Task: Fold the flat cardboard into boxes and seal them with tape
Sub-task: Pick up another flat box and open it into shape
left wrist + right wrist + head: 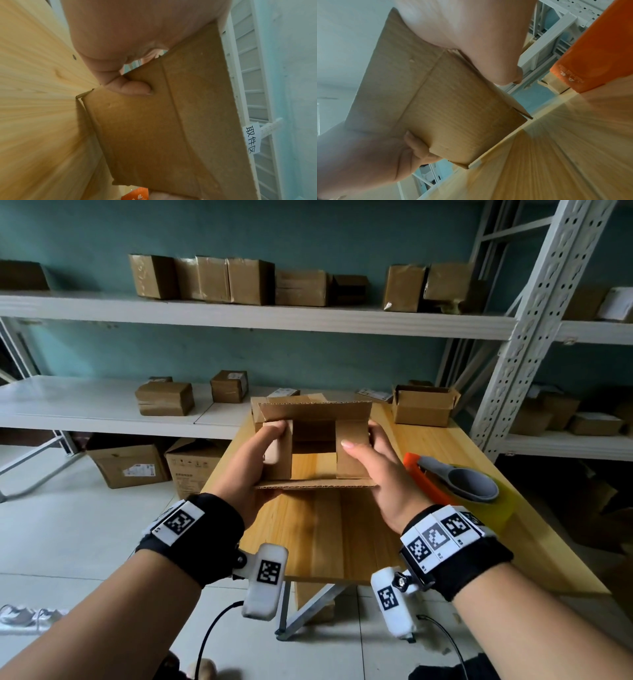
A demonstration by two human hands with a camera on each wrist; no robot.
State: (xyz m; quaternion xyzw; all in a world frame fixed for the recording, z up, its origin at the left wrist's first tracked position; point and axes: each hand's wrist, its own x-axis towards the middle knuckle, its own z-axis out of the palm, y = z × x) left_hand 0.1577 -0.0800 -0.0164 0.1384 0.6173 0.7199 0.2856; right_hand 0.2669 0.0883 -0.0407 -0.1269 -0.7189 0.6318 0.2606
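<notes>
The cardboard box [313, 445] is held above the wooden bench [329, 529], between both hands, with its open end facing the person. The two side flaps are folded inward; the near flap and the far flap project outward, and the bench surface is visible through the gap between the side flaps. The left hand [248, 463] grips the left side of the box: its thumb lies on the left side flap, and the left wrist view shows one of its fingers [135, 88] curled against the outer wall. The right hand [375, 463] grips the right side: its thumb presses on the right side flap, while the remaining fingers wrap behind the right wall. In the right wrist view, the box underside [447, 108] sits just above the bench. An orange tape dispenser [445, 481] with a grey handle lies on the bench, to the right of the right hand. An open-topped carton [423, 405] stands at the far right of the bench. Sealed cartons [239, 280] stand on the white shelving [239, 318] behind.
</notes>
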